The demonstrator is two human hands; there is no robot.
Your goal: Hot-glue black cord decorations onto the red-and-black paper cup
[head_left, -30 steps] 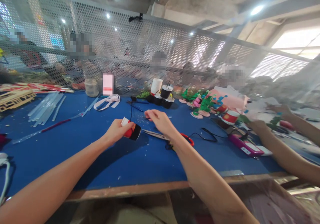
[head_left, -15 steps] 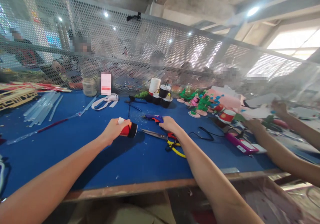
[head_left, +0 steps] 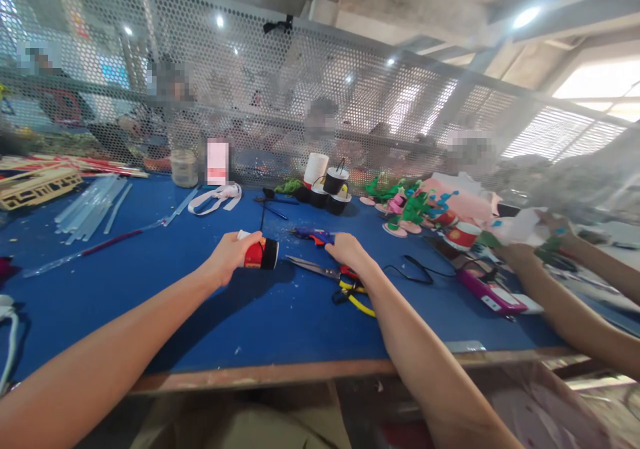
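My left hand (head_left: 227,257) is closed around a small red, white and black cup (head_left: 260,253), held on its side just above the blue table (head_left: 150,302). My right hand (head_left: 347,250) rests with curled fingers on a blue and orange glue gun (head_left: 313,235) lying on the table. Scissors (head_left: 315,268) with a red handle lie just below that hand, beside yellow-handled pliers (head_left: 357,297).
Black and white cups (head_left: 327,189) stand at the back by the mesh screen. Clear glue sticks (head_left: 90,209) lie far left. Green and pink foam decorations (head_left: 410,209) crowd the right. A co-worker's arms (head_left: 565,302) work at the right, near a pink tool (head_left: 487,289).
My right hand dropped from mid-air to the table and settled on the glue gun. My left hand kept the cup, turning it slightly. The co-worker's hands shifted at the right.
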